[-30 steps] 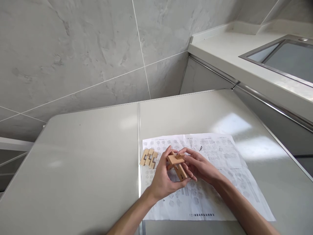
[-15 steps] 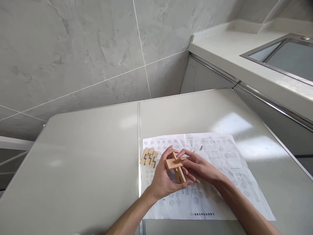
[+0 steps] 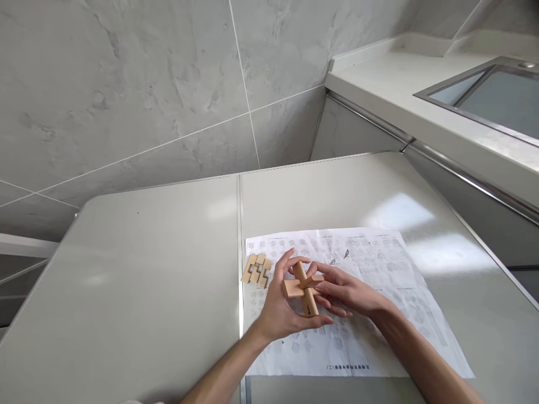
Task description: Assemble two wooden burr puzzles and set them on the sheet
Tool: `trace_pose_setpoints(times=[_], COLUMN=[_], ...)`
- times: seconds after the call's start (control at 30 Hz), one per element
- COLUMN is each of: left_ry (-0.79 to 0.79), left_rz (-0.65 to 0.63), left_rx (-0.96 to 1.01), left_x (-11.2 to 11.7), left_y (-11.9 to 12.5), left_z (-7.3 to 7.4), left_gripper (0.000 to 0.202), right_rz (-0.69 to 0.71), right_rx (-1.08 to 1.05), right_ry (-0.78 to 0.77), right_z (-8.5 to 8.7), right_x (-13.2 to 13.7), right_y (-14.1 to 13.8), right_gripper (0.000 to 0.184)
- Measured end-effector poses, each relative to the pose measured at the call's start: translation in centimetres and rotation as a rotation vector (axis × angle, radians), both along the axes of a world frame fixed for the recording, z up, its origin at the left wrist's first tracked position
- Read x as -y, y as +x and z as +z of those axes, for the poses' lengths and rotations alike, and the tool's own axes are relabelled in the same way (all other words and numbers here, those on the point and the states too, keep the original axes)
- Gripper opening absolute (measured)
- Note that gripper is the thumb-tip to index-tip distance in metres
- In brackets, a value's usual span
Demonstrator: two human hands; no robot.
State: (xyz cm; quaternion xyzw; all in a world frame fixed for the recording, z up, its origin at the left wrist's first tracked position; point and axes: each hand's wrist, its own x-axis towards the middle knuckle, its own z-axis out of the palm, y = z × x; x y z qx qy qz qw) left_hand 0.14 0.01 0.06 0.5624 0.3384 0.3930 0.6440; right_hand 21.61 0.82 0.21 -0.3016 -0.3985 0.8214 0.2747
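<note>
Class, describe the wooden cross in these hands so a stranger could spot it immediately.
On the pale table lies a printed sheet. Above it, the left hand and right hand hold the wooden cross. Unlike the paler wooden cluster at the sheet's left edge, it is held, its pieces crossing.

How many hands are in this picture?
2. The left hand holds the wooden cross from its left side, and the right hand holds it from the right. Some fingers are partly hidden.
</note>
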Motion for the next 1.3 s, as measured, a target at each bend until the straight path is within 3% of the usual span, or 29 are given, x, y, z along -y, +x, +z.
trace_pose_setpoints(times=[0.23, 0.43, 0.67, 0.87, 1.07, 1.17, 1.3], left_ry=[-0.021, -0.161, -0.181, -0.165, -0.161, -0.135, -0.114], left_rz=[-0.041, -0.056, -0.009, 0.109, 0.117, 0.118, 0.115], left_rx=[0.063, 0.129, 0.137, 0.07, 0.025, 0.013, 0.006], left_x=[0.0, -0.3, -0.6, -0.7, -0.8, -0.7, -0.7], left_y=[0.1, -0.4, -0.4, 0.1, 0.4, 0.4, 0.3], left_z=[-0.4, 0.0, -0.1, -0.2, 0.7, 0.7, 0.4], left_gripper=[0.136, 0.129, 0.126, 0.097, 0.061, 0.052, 0.048], right_rz=[0.033, 0.087, 0.116, -0.202, -0.726, -0.915, -1.063], right_rx=[-0.038, -0.047, -0.153, -0.199, -0.245, -0.318, -0.434], right_ry=[0.002, -0.018, -0.15, -0.144, -0.152, -0.184, -0.194], right_z=[0.0, 0.4, -0.8, -0.7, 0.2, 0.3, 0.1], right_x=[0.0, -0.2, 0.1, -0.2, -1.0, -1.2, -1.4], right_y=[0.2, 0.4, 0.4, 1.0, 1.6, 1.9, 2.2], right_gripper=[0.032, 0.038, 0.039, 0.038, 0.031, 0.027, 0.032])
